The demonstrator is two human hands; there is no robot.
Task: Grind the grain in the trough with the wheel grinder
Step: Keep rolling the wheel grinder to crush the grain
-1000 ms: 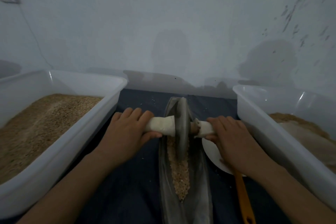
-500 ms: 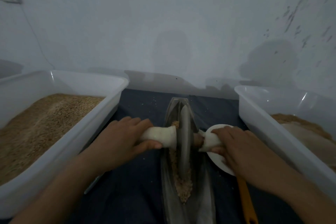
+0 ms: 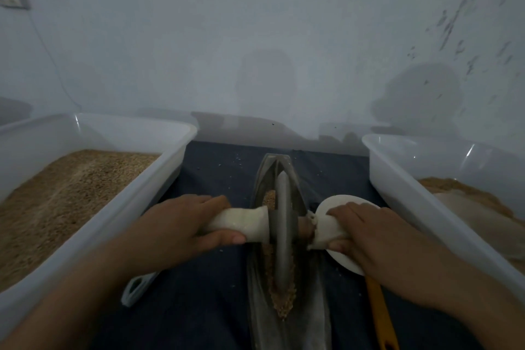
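Now both hands, left (image 3: 181,224) and right (image 3: 366,233), grip the wheel grinder (image 3: 282,224) upright over coarse tan grain (image 3: 281,301).

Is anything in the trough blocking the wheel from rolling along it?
Nothing visible does. The wheel stands in the trough on the grain, both hands gripping its handles: left hand, right hand.

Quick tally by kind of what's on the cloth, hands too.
White plastic tubs: 2, left tub, right tub
Trough: 1
Wheel grinder: 1
Hands: 2, left hand, right hand
White disc with orange handle: 1
White handle beside the left tub: 1
Total: 8
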